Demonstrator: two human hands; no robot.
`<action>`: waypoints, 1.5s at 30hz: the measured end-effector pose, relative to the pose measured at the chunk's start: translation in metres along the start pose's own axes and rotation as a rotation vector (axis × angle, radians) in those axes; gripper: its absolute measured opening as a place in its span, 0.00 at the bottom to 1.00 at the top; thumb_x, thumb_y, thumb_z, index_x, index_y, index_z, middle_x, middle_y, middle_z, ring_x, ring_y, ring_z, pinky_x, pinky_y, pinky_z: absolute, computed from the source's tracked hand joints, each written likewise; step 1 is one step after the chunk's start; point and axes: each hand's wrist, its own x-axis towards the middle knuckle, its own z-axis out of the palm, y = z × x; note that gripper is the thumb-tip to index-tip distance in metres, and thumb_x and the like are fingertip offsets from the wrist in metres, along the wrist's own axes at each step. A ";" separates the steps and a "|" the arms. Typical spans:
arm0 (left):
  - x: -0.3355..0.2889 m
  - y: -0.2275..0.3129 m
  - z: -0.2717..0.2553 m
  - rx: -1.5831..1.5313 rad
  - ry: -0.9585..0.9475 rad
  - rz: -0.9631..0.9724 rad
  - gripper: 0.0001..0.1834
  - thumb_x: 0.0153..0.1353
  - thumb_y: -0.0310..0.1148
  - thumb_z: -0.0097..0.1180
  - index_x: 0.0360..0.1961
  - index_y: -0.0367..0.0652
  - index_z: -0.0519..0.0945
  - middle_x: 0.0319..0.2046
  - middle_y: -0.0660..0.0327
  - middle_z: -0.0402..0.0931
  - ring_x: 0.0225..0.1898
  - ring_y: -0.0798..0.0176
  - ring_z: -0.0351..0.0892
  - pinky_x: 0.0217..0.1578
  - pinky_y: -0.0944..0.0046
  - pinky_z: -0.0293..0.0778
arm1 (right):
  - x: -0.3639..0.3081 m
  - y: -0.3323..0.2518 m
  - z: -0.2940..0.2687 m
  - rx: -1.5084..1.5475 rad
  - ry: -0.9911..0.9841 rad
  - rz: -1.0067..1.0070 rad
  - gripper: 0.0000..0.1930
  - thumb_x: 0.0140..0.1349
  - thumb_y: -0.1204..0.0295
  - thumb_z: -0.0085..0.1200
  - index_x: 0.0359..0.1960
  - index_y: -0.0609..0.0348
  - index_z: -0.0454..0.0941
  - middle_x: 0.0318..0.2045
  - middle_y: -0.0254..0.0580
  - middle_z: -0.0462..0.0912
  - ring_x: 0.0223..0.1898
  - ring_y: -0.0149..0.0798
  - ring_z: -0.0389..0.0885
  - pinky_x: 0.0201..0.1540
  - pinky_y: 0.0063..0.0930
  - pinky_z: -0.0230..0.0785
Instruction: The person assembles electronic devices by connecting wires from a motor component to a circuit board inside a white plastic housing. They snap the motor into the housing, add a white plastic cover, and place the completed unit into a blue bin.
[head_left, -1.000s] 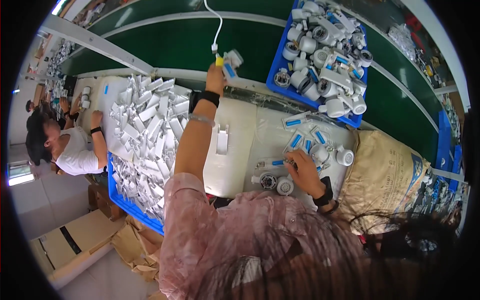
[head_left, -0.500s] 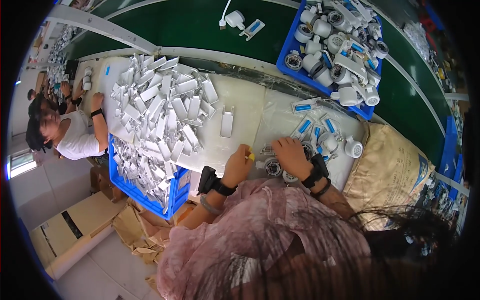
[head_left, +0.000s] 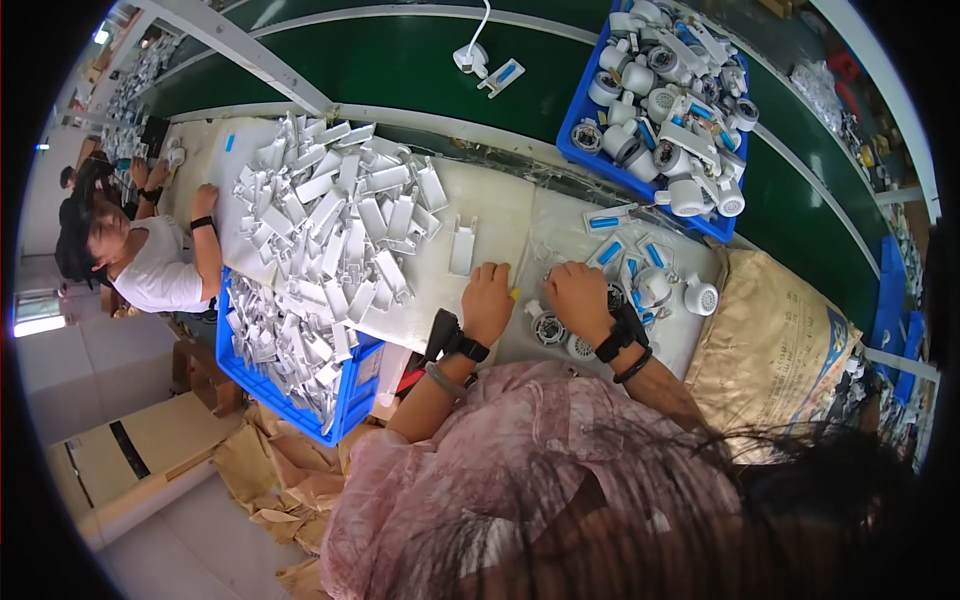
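Note:
My left hand [head_left: 488, 303] is over the worktable with its fingers curled, just below a lone white plastic cover [head_left: 462, 247]. Something yellow [head_left: 515, 294] shows at its thumb side. Close by on the right, my right hand [head_left: 578, 303] is bent downward, fingers closed; whatever lies under them is hidden. Beside and below it sit round white housings [head_left: 547, 328] with open, ringed ends. Past its fingers lies a group of white parts with blue cylinders [head_left: 609, 252] and thin wires. Each wrist wears a black band.
A heap of white covers [head_left: 330, 205] spreads over the table's left, above a blue crate [head_left: 345, 400] of more. A blue bin [head_left: 575, 150] of round housings stands at the back right, a brown sack [head_left: 770, 340] at right. A co-worker [head_left: 150, 260] sits far left.
My left hand has moved away from my body, closer to the lone cover. My right hand has shifted slightly left. The dangling white cable now hangs in front of the white part at the back.

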 end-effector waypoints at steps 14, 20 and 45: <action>-0.003 -0.007 0.003 -0.157 -0.012 0.048 0.22 0.47 0.21 0.57 0.47 0.39 0.72 0.43 0.52 0.69 0.46 0.45 0.70 0.44 0.52 0.72 | 0.015 -0.008 0.011 -0.031 -0.093 0.069 0.19 0.55 0.55 0.57 0.21 0.60 0.80 0.22 0.43 0.82 0.25 0.48 0.80 0.31 0.39 0.70; 0.001 -0.013 0.008 -0.907 -0.047 -0.227 0.34 0.51 0.22 0.58 0.61 0.39 0.63 0.59 0.53 0.64 0.56 0.51 0.68 0.50 0.57 0.70 | 0.006 -0.002 0.001 1.170 -0.299 0.319 0.11 0.64 0.66 0.56 0.31 0.62 0.75 0.25 0.35 0.81 0.29 0.30 0.81 0.33 0.22 0.72; 0.008 0.075 -0.089 -1.496 -0.442 -0.347 0.18 0.71 0.37 0.41 0.58 0.40 0.67 0.34 0.57 0.76 0.29 0.65 0.77 0.26 0.65 0.78 | -0.021 -0.017 -0.120 0.441 0.353 -0.076 0.12 0.51 0.79 0.61 0.38 0.56 0.78 0.32 0.39 0.81 0.35 0.45 0.76 0.40 0.36 0.66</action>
